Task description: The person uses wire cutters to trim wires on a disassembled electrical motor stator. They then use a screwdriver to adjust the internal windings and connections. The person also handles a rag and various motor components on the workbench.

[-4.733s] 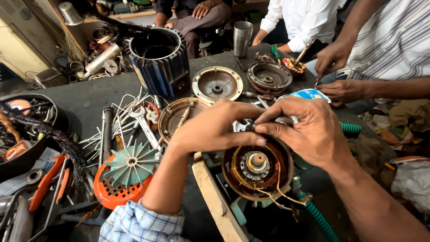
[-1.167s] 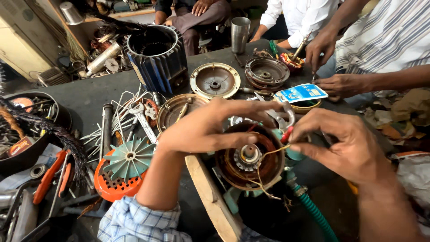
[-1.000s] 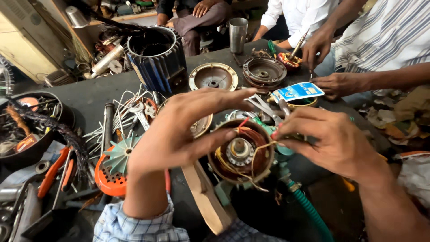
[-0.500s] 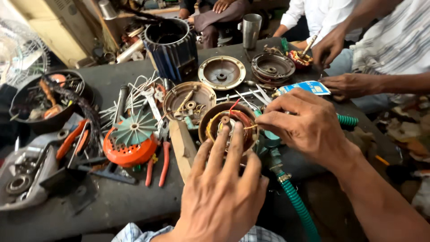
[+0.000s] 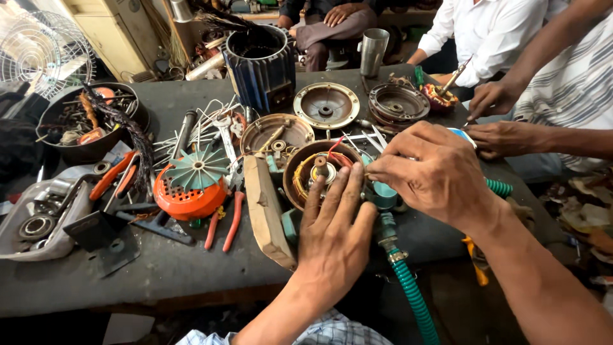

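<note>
Two bare hands work at a round motor stator with copper windings, sitting near the bench's front edge. Left hand lies flat, fingers spread on its 5 o'clock rim. Right hand, at 3 o'clock, pinches a thin wire. A wooden block crowds 9 o'clock; a green hose drops off the edge of the dark, cluttered workbench.

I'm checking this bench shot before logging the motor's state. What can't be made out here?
Head view only:
- Lower rim of the open motor: covered by the left hand.
- What the right hand pinches at the rim: hidden by its own fingertips.
- Green hose: cut off by the bottom edge.
- Contents of the black bowl: too small and tangled to sort out.
</note>
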